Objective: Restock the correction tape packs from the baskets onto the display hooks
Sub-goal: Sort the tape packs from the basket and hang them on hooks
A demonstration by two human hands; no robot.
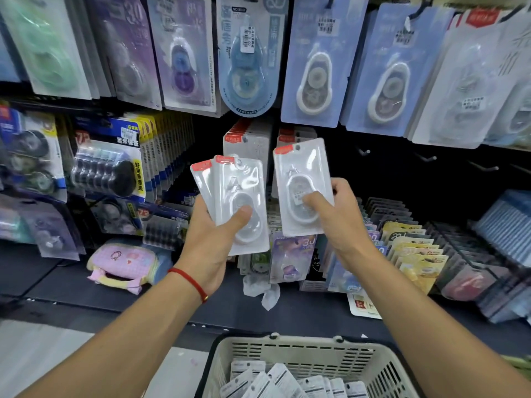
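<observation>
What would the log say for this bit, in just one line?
left hand: holds fanned packs | right hand: holds single pack, raised toward hooks | basket: packs remain | step: hanging

Pink & yellow pouch [123, 264] lies on dark shelf [57, 285], left side. Crumpled clear wrap [263, 288] sits near shelf middle. Yellow card packs [416, 254] stand in rows at right.

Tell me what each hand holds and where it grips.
Left hand holds a few clear packs by their lower part, thumb across the front. Right hand holds one pack by its lower right corner.
</observation>
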